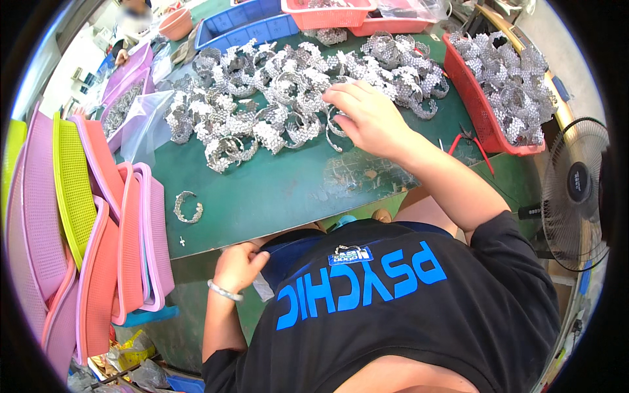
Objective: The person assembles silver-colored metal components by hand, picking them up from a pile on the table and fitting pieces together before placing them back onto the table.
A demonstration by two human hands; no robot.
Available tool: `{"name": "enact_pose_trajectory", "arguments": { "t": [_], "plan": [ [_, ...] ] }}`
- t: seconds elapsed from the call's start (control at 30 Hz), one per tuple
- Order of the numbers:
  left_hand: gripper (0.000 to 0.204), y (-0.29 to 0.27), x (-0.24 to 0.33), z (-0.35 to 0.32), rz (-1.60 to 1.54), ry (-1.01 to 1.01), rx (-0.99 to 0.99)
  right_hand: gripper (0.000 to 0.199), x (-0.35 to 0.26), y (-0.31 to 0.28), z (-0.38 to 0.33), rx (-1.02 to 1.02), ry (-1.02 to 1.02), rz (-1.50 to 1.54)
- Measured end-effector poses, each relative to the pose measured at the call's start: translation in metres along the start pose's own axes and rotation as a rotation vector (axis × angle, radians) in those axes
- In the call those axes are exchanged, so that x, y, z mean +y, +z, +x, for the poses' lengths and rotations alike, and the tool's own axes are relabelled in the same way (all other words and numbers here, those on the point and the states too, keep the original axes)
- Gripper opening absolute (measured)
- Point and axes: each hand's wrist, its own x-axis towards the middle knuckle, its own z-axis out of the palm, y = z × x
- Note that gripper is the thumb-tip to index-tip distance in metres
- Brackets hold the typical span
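Note:
My right hand (367,118) reaches over a wide pile of silver mesh-patterned cuff bracelets (288,85) on the green table. Its fingers are stretched forward, with thumb and forefinger apart. A single open cuff (333,134) lies right by the thumb; whether they touch is hard to tell. My left hand (237,265) is low at the table's front edge, near my lap, its fingers curled in and the thumb lying alongside. What those fingers hold, if anything, is hidden. One cuff bracelet (189,207) lies apart at the table's left, with a small silver cross-shaped piece (182,241) below it.
Pink, purple and lime plastic baskets (72,190) stand stacked on edge at the left. A red basket (488,128) heaped with cuffs is at the right, beside red-handled pliers (468,136) and a fan (578,183). Blue crates (246,29) line the back. A clear bag (145,124) lies left.

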Motion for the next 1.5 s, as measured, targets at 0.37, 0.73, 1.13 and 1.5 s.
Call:
{"name": "enact_pose_trajectory", "arguments": {
  "t": [0.37, 0.73, 1.13, 1.5],
  "plan": [
    [0.028, -0.020, 0.043, 0.000, -0.343, 0.252, 0.009, 0.033, 0.029, 0.009, 0.041, -0.184, 0.161, 0.156],
    [0.034, -0.031, 0.125, 0.061, -1.255, 0.518, -0.104, 0.036, 0.019, -0.019, 0.007, -0.076, 0.471, 1.371],
    [0.016, -0.002, 0.191, 0.074, -1.482, 0.566, 0.009, 0.051, 0.018, -0.014, -0.038, -0.068, 0.392, 1.565],
    [0.013, 0.015, 0.194, 0.090, -1.336, 0.603, 0.094, 0.062, 0.020, -0.006, -0.051, -0.075, 0.475, 1.622]
  ]
}}
